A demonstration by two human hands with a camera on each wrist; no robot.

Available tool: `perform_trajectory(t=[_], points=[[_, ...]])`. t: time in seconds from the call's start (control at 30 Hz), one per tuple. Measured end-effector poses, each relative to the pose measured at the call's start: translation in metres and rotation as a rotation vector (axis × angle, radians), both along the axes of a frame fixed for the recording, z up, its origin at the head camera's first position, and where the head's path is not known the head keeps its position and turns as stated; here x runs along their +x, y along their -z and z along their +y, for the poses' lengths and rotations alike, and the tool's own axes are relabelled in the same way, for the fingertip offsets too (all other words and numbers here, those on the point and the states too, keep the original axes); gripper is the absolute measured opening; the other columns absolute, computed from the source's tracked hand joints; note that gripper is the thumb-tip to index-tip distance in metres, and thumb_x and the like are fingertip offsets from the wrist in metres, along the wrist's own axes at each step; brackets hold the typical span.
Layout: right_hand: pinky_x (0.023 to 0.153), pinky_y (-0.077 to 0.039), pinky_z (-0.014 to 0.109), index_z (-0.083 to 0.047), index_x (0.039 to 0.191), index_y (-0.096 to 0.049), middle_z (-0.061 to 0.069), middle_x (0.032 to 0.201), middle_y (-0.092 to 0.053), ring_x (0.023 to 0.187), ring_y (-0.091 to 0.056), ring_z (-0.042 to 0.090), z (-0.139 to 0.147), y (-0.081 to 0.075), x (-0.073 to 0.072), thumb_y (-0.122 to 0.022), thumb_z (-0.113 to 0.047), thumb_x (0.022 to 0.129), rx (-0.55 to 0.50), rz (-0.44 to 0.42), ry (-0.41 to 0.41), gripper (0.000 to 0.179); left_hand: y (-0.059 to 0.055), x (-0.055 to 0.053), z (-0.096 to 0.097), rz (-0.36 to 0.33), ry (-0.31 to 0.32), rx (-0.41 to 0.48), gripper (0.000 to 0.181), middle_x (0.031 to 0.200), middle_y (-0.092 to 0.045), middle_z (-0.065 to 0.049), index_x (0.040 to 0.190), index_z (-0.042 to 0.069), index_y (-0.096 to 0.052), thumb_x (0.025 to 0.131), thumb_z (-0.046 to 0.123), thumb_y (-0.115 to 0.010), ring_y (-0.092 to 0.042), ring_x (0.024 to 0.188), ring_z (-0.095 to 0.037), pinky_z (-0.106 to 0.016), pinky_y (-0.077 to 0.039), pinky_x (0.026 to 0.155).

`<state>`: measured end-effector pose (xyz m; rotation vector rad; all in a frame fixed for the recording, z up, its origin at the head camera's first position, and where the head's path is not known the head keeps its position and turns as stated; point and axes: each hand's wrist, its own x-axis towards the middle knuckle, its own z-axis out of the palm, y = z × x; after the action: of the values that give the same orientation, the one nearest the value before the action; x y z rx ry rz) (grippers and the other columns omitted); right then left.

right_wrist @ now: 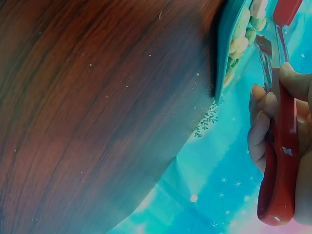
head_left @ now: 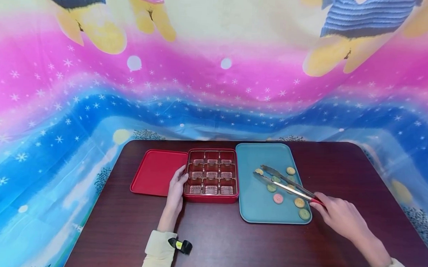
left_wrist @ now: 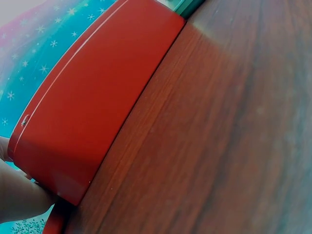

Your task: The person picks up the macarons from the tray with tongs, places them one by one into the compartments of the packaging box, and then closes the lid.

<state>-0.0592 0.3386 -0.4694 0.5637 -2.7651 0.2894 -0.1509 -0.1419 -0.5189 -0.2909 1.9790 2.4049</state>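
My left hand (head_left: 176, 187) grips the left side of a red box (head_left: 211, 199), its thumb at the rim and the other fingers along the outer wall. Inside the box sits an insert of several square compartments. In the left wrist view, fingers (left_wrist: 22, 192) show at the box's corner. My right hand (head_left: 342, 216) holds long metal tongs (head_left: 286, 188) by their red handles. Parted, the tong tips reach over the teal tray (head_left: 254, 209), close to a yellow disc (head_left: 259, 171). Beneath the tong arms lie green discs (head_left: 271, 188), partly covered.
A red lid (head_left: 157, 172) lies left of the box on the dark wooden table (head_left: 210, 243). More cookie-like discs rest on the tray: a pink one (head_left: 277, 198), yellow ones (head_left: 299, 202) and a green one (head_left: 304, 214). Patterned cloth (head_left: 219, 82) hangs behind the table.
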Motion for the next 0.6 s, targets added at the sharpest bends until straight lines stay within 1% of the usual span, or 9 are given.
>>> perform_trajectory(t=[0.2, 0.3, 0.43, 0.6], points=[[0.044, -0.028, 0.026, -0.01, 0.099, -0.066, -0.017, 0.06, -0.036, 0.05, -0.03, -0.001, -0.001, -0.0006, -0.001, -0.084, -0.015, 0.085, 0.01, -0.002, 0.011, 0.023, -0.0002, 0.0001, 0.0, -0.007, -0.009, -0.001, 0.05, 0.156, -0.044, -0.018, 0.156, 0.006, -0.042, 0.107, 0.012, -0.049, -0.041, 0.14, -0.033, -0.049, -0.036, 0.114], [0.044, -0.028, 0.026, -0.009, 0.1, -0.067, -0.017, 0.061, -0.039, 0.05, -0.03, -0.001, -0.0027, -0.0002, -0.0016, -0.084, -0.014, 0.084, 0.011, -0.017, 0.017, 0.024, 0.0002, -0.0005, 0.0, -0.005, -0.006, -0.008, 0.051, 0.156, -0.043, -0.019, 0.157, 0.005, -0.04, 0.107, 0.012, -0.048, -0.04, 0.141, -0.034, -0.05, -0.036, 0.114], [0.044, -0.028, 0.025, -0.008, 0.101, -0.068, -0.017, 0.06, -0.039, 0.05, -0.03, -0.001, -0.0052, 0.0007, -0.0026, -0.084, -0.014, 0.084, 0.019, -0.035, 0.02, 0.024, 0.0009, -0.0004, -0.0002, -0.007, -0.008, -0.007, 0.051, 0.156, -0.042, -0.019, 0.157, 0.006, -0.039, 0.108, 0.013, -0.048, -0.041, 0.14, -0.034, -0.049, -0.037, 0.113], [0.043, -0.027, 0.025, -0.008, 0.1, -0.069, -0.017, 0.059, -0.038, 0.049, -0.029, -0.001, -0.0067, 0.0009, -0.0032, -0.084, -0.013, 0.084, 0.02, -0.021, 0.022, 0.022, 0.0006, -0.0004, -0.0001, -0.006, -0.007, -0.007, 0.051, 0.157, -0.041, -0.02, 0.157, 0.004, -0.039, 0.108, 0.012, -0.047, -0.039, 0.142, -0.034, -0.049, -0.036, 0.114]])
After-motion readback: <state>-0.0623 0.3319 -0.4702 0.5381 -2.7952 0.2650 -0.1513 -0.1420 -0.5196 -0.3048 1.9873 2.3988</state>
